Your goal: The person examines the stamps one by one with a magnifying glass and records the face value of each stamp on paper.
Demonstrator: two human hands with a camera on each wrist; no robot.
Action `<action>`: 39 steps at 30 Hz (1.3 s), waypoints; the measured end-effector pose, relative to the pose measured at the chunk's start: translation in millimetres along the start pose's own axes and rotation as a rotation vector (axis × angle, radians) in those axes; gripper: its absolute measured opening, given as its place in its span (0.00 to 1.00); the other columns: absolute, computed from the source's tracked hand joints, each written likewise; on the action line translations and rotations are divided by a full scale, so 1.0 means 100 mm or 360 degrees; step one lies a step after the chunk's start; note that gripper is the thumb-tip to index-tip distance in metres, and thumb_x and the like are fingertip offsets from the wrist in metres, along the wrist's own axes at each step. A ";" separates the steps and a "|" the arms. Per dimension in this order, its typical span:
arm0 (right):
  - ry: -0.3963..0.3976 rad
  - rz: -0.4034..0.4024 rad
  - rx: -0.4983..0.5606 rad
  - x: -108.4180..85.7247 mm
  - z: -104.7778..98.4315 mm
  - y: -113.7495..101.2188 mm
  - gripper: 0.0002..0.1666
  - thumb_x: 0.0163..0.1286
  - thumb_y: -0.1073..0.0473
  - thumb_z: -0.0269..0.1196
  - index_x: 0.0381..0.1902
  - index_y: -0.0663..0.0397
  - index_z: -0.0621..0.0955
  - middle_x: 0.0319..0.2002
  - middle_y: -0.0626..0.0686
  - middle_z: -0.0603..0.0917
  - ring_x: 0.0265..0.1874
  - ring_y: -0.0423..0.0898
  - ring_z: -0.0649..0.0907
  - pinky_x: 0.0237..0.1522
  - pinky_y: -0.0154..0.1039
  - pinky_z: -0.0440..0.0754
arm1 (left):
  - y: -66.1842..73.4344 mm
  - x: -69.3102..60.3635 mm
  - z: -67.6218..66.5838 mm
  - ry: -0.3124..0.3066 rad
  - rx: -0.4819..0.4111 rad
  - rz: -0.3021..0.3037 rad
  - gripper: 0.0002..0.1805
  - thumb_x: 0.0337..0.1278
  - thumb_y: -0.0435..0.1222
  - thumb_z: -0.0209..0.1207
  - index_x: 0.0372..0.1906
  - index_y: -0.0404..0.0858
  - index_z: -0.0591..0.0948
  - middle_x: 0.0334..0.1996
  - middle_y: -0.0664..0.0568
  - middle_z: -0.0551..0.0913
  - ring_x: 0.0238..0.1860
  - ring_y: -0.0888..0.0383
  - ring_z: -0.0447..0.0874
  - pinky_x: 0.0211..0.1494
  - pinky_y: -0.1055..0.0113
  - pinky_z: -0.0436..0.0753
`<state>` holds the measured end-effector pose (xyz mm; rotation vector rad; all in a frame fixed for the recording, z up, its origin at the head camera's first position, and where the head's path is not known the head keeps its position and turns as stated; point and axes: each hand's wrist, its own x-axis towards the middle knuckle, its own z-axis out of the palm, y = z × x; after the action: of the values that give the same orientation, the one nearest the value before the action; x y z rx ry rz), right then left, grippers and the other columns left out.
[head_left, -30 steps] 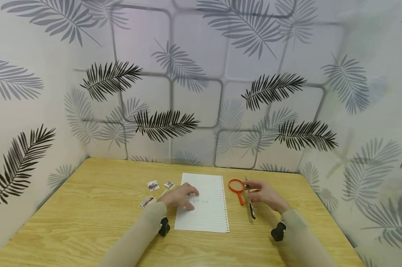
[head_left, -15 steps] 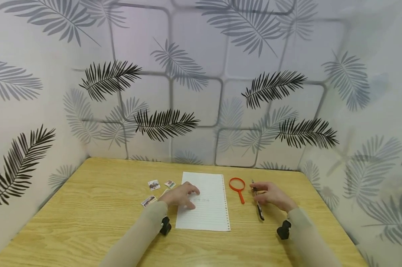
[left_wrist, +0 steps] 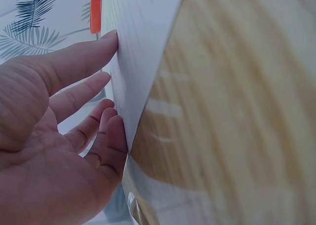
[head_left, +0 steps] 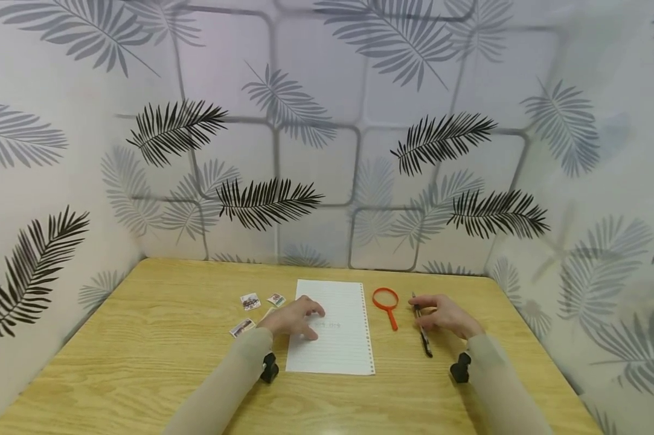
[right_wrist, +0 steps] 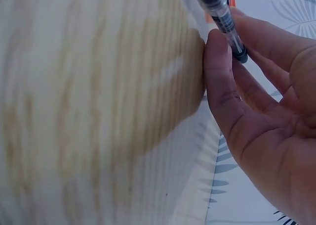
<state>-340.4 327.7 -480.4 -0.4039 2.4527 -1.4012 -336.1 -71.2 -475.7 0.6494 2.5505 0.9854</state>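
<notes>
A sheet of lined paper (head_left: 343, 350) with punched holes along its right edge lies on the table, with faint writing in its middle. My left hand (head_left: 296, 317) rests on the paper's left side; its fingers are spread and loosely bent, fingertips at the sheet in the left wrist view. To the right of the paper, my right hand (head_left: 443, 315) pinches a clear-barrelled pen (head_left: 424, 341) with dark ends. In the right wrist view the pen (right_wrist: 224, 21) passes between the thumb and finger tips, tilted up off the table. A red magnifying glass (head_left: 392, 319) lies between paper and pen.
Several small picture cutouts lie left of the paper, including one near the left forearm (head_left: 243, 328), a farther cutout (head_left: 250, 301) and another cutout (head_left: 276, 299). The wooden table (head_left: 142, 338) meets leaf-patterned walls (head_left: 327, 241) at its back and sides.
My right hand has moved to the right with the pen, away from the magnifying glass, then shifted only slightly. My left hand has stayed on the paper.
</notes>
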 end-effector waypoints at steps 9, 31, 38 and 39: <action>0.0008 -0.0042 -0.0042 -0.03 -0.02 0.03 0.35 0.65 0.66 0.65 0.68 0.69 0.67 0.69 0.73 0.64 0.57 0.63 0.79 0.46 0.42 0.85 | 0.01 0.02 0.00 0.0001 -0.0014 -0.0002 0.26 0.51 0.31 0.70 0.58 0.41 0.79 0.57 0.47 0.71 0.61 0.47 0.68 0.64 0.49 0.71; 0.0010 -0.0041 -0.0353 0.07 -0.03 0.01 0.29 0.61 0.63 0.70 0.58 0.69 0.77 0.43 0.62 0.81 0.34 0.42 0.80 0.35 0.35 0.80 | 0.01 0.01 -0.01 -0.0006 -0.0021 0.0004 0.26 0.50 0.31 0.70 0.57 0.41 0.79 0.57 0.46 0.71 0.61 0.47 0.68 0.65 0.47 0.69; 0.0025 -0.0004 -0.0202 0.03 -0.03 0.03 0.30 0.64 0.61 0.68 0.61 0.69 0.75 0.48 0.65 0.79 0.39 0.47 0.83 0.41 0.40 0.83 | 0.00 0.02 0.00 0.0000 -0.0010 -0.0008 0.26 0.50 0.31 0.71 0.56 0.42 0.79 0.56 0.47 0.71 0.61 0.47 0.68 0.66 0.47 0.69; 0.0029 0.0005 -0.0157 0.02 -0.03 0.03 0.31 0.65 0.61 0.67 0.62 0.70 0.74 0.49 0.66 0.79 0.39 0.48 0.83 0.42 0.42 0.84 | 0.00 0.02 0.00 -0.0002 -0.0001 -0.0004 0.25 0.50 0.32 0.71 0.56 0.42 0.79 0.56 0.47 0.71 0.61 0.47 0.68 0.66 0.47 0.69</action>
<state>-343.6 330.7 -481.8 -0.4105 2.5433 -1.2914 -337.8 -70.0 -475.6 0.6466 2.5495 0.9847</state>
